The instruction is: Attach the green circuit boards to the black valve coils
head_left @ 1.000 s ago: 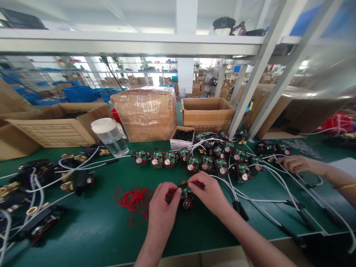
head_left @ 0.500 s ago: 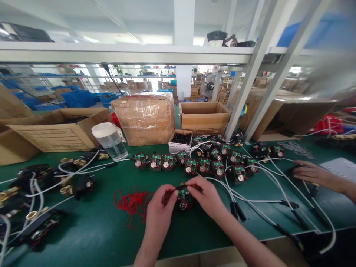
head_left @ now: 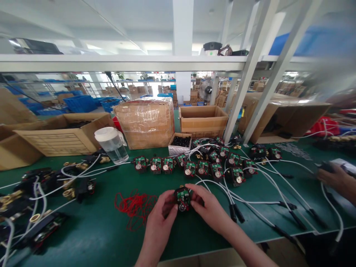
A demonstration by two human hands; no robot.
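Observation:
Between my two hands is a small black housing [head_left: 183, 199] with a green circuit board and a round silver part facing up, near the front of the green table. My left hand [head_left: 162, 211] grips its left side, with the thumb at the lower left corner. On the opposite side, the fingers of my right hand [head_left: 205, 202] close around its right edge. A loose tangle of red wire [head_left: 136, 207] lies just left of my left hand. Several similar board units [head_left: 190, 169] stand in an uneven row beyond, some with white cables attached.
White cables with black ends [head_left: 236, 213] stretch across the right side. More black units with brass fittings [head_left: 69, 193] crowd the left. A plastic water jug [head_left: 112, 146], a small box of black parts [head_left: 180, 142] and cartons [head_left: 144, 124] line the back. At far right works another person's hand [head_left: 338, 180].
My fingers have moved from the top edge of the housing down to its sides, and its board shows more fully. The other person's hand has shifted right with a dark part.

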